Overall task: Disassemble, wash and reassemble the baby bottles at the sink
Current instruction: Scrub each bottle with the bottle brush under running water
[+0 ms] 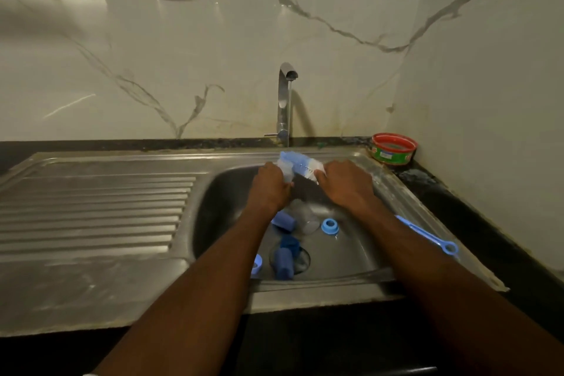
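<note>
Blue-white brush (300,163) gripped between left hand (270,185) and right hand (346,181).

Both forearms reach toward twelve o'clock. The left hand (270,185) and right hand (346,181) are curled (knuckles up), each gripping something.

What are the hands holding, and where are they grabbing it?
The left hand grips a clear bottle by its side. The right hand holds the bottle brush by the handle end.

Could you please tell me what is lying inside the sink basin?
In the sink basin: blue bottle caps, a blue ring, a clear bottle. The forearms cover the rest.
</note>
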`<action>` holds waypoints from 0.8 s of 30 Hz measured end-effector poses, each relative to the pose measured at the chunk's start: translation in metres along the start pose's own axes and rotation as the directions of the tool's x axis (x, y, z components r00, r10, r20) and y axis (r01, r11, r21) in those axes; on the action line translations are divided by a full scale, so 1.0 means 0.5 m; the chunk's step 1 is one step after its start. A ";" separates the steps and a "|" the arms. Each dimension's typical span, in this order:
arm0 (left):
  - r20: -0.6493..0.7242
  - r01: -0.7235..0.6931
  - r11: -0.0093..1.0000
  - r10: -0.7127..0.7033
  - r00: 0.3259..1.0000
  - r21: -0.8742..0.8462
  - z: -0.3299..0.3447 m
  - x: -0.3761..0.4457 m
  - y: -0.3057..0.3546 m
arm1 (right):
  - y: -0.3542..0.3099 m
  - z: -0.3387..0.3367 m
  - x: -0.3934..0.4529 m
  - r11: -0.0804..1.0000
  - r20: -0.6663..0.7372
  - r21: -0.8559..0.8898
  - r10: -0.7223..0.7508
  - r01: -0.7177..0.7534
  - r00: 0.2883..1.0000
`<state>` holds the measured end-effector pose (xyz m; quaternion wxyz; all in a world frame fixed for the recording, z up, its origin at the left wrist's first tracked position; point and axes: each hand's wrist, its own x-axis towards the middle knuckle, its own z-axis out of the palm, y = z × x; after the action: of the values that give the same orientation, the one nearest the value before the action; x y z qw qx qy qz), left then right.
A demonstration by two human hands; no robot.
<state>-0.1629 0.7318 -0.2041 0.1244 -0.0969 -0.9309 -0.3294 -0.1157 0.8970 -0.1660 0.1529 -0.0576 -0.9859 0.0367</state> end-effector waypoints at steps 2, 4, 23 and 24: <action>-0.053 0.059 0.998 -0.061 0.997 -0.034 -0.004 0.012 -0.004 | 0.002 0.006 0.001 1.000 0.027 -0.017 -0.021 0.021 0.999; -0.052 0.078 0.995 -0.081 0.995 -0.060 -0.002 0.026 -0.013 | 0.003 0.010 0.003 1.000 -0.007 -0.010 -0.029 0.029 1.000; 0.071 -0.108 0.983 0.098 0.993 0.146 0.021 0.020 0.008 | 0.015 0.010 0.013 0.999 0.023 0.036 0.034 -0.035 0.999; 0.075 -0.114 0.980 0.103 0.992 0.161 0.019 0.024 0.007 | 0.014 0.012 0.015 0.999 0.016 0.037 0.028 -0.028 0.999</action>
<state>-0.1749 0.7417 -0.2056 0.1188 -0.1475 -0.9520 -0.2405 -0.1241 0.9045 -0.1702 0.1457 -0.0682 -0.9853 0.0577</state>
